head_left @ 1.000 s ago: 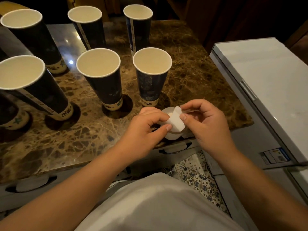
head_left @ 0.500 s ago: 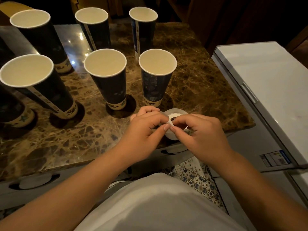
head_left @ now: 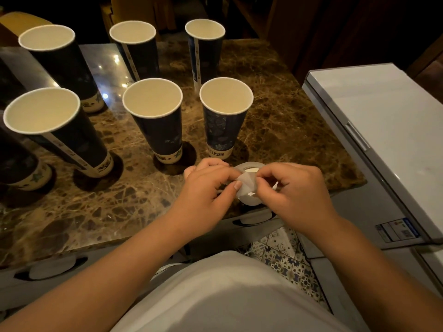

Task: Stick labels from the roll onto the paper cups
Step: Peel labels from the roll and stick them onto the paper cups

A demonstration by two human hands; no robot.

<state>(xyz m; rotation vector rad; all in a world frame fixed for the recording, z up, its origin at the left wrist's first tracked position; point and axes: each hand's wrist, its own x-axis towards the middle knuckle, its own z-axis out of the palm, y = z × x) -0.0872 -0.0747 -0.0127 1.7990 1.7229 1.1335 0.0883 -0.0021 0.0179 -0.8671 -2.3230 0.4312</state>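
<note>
Label roll [head_left: 249, 185] is held at the near edge of the marble worktop [head_left: 275, 130], just in front of the nearest paper cup [head_left: 225, 116]. Left hand [head_left: 206, 190] grips the roll while right hand [head_left: 292, 188] pinches a white label [head_left: 245, 182] at its top. No cup visibly carries a fresh label, so I judge the sticking is all left to do
</note>
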